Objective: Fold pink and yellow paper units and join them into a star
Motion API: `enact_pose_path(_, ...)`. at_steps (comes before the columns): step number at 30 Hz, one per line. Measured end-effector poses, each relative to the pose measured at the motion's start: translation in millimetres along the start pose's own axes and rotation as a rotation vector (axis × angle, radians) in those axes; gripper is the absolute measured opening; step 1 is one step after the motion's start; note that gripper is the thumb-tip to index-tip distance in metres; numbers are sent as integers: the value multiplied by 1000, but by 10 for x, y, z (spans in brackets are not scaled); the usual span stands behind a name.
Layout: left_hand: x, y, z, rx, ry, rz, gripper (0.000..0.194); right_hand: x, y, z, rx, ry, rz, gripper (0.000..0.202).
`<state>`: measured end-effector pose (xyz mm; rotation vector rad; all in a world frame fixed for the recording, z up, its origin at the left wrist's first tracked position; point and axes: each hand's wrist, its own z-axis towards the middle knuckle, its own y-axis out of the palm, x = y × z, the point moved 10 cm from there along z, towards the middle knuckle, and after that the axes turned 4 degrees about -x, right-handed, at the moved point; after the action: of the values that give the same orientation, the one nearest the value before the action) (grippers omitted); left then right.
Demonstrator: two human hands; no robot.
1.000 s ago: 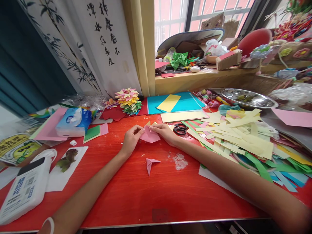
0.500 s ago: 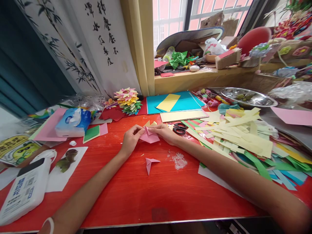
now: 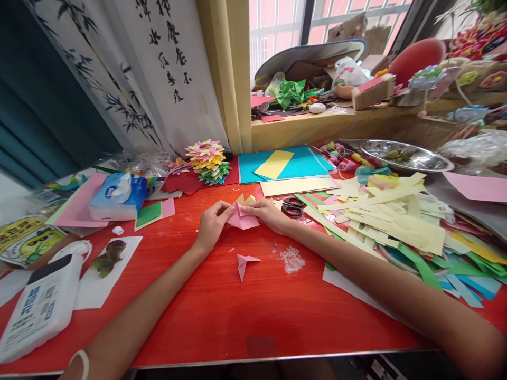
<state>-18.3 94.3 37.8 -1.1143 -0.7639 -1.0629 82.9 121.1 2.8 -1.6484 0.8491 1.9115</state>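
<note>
A partly folded piece of pink paper (image 3: 243, 220) is held between both hands above the red table (image 3: 222, 322). My left hand (image 3: 213, 221) pinches its left side, thumb and fingertips together. On the opposite side my right hand (image 3: 269, 213) grips the top right part, its thumb lying along a raised fold. Just behind the paper, small yellow paper pieces (image 3: 249, 199) show in part. Nearer to me lies a finished-looking pink folded piece (image 3: 244, 265) with two pointed arms. Black scissors (image 3: 293, 206) rest right beside my right wrist.
Paper strips (image 3: 392, 216) are heaped on the right. A layered paper model (image 3: 208, 162) stands at the back, near blue sheets (image 3: 304, 163). To the left are a tissue pack (image 3: 119, 196) and a white box (image 3: 43, 306). A metal bowl (image 3: 406, 157) sits at back right.
Both hands keep hold of the pink paper in nearly the same place. Its lower flap looks slightly more tilted. The camera view has shifted a little.
</note>
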Motion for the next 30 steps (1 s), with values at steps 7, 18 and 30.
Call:
enact_pose_path(7, 8, 1, -8, 2, -13, -10, 20, -48, 10, -9, -8, -29, -32, 36)
enact_pose_path(18, -43, 22, 30, -29, 10, 76, 20, -46, 1, -13, -5, -23, -28, 36)
enact_pose_path(30, 18, 53, 23, -42, 42, 151, 19, -73, -26, -31, 36, -20, -89, 35)
